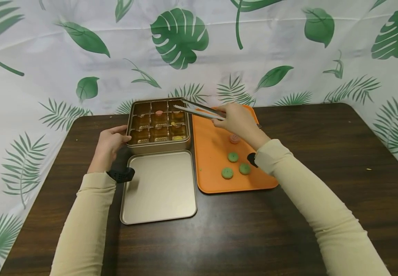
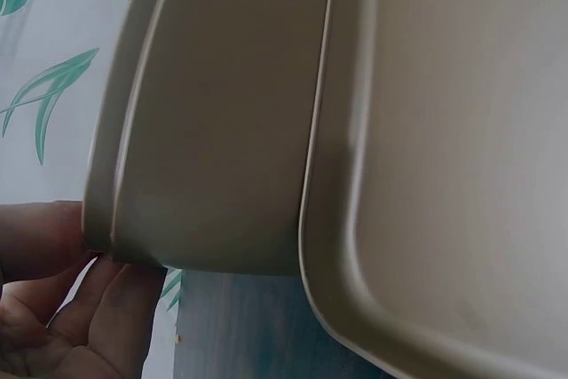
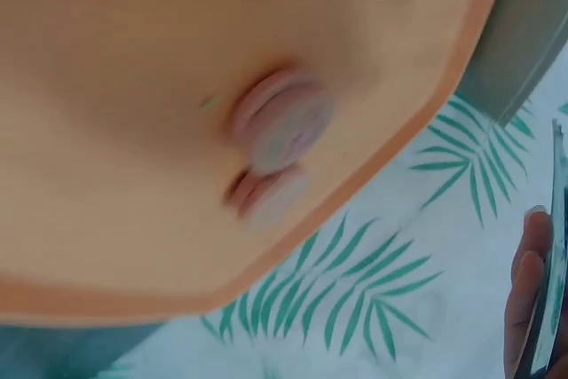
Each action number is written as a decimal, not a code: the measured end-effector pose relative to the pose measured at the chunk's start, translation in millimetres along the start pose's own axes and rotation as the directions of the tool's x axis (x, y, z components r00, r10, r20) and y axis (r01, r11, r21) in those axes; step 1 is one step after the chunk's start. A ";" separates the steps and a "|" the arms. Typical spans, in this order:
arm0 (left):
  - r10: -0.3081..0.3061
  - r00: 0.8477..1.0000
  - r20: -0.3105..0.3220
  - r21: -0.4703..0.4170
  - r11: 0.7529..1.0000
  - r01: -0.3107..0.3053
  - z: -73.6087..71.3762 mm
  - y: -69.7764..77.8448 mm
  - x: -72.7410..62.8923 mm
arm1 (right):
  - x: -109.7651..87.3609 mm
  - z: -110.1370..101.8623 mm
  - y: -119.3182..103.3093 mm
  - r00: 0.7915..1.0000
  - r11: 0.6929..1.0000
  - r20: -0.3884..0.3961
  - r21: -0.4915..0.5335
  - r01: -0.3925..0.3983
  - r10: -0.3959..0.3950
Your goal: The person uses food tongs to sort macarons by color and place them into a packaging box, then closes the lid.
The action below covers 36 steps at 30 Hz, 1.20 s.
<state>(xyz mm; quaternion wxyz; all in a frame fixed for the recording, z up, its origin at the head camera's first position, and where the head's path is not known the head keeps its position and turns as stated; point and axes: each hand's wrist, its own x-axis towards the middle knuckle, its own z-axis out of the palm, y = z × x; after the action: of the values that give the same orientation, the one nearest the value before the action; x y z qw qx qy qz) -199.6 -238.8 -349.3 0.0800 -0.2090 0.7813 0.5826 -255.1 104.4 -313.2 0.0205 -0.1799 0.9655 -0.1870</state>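
In the head view my right hand (image 1: pixel 238 119) grips metal tongs (image 1: pixel 202 112), their tips spread over the back right of the tin (image 1: pixel 161 147). Nothing shows between the tips. My left hand (image 1: pixel 110 142) holds the tin's front left corner, thumb at the rim and fingers against the side. A clear divided insert (image 1: pixel 159 132) lines the tin; in it show a small pink piece (image 1: pixel 159 113) and yellow pieces (image 1: pixel 178 138) along the right column. Green macarons (image 1: pixel 233 157) and a pink macaron (image 1: pixel 234 138) lie on the orange tray (image 1: pixel 212 180); the right wrist view shows two pink macarons (image 3: pixel 288 126) there.
The tin's lid (image 1: pixel 161 188) lies in front of it, left of the orange tray. All stand on a dark wooden table (image 1: pixel 240 230). Behind the table hangs a white cloth (image 1: pixel 219 57) printed with green leaves.
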 end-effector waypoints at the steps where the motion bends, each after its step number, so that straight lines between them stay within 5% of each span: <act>1: -0.002 1.000 -0.001 -0.001 1.000 0.002 0.0 0.1 -0.2 | -2.8 -0.5 2.4 1.000 1.000 -0.011 -0.019 0.011 -0.011; 7: 0.000 1.000 -0.001 -0.008 1.000 0.000 -0.3 -0.2 0.2 | -20.8 -5.2 18.9 0.999 0.998 -0.043 -0.059 0.027 -0.030; 19: 0.015 1.000 0.003 -0.009 1.000 -0.015 0.1 1.2 1.6 | -54.2 -17.2 64.3 0.997 0.996 -0.004 -0.055 -0.072 0.072; 36: -0.008 1.000 -0.005 0.005 1.000 0.008 -1.9 1.6 -0.3 | -73.7 -14.4 111.0 0.985 0.981 0.028 -0.102 -0.168 0.172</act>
<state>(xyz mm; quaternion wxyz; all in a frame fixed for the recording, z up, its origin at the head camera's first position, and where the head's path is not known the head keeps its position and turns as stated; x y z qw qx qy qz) -199.8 -240.1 -347.1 0.0810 -0.2135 0.7821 0.5798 -225.5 231.8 -342.7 0.0452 -0.1010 0.9849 -0.1331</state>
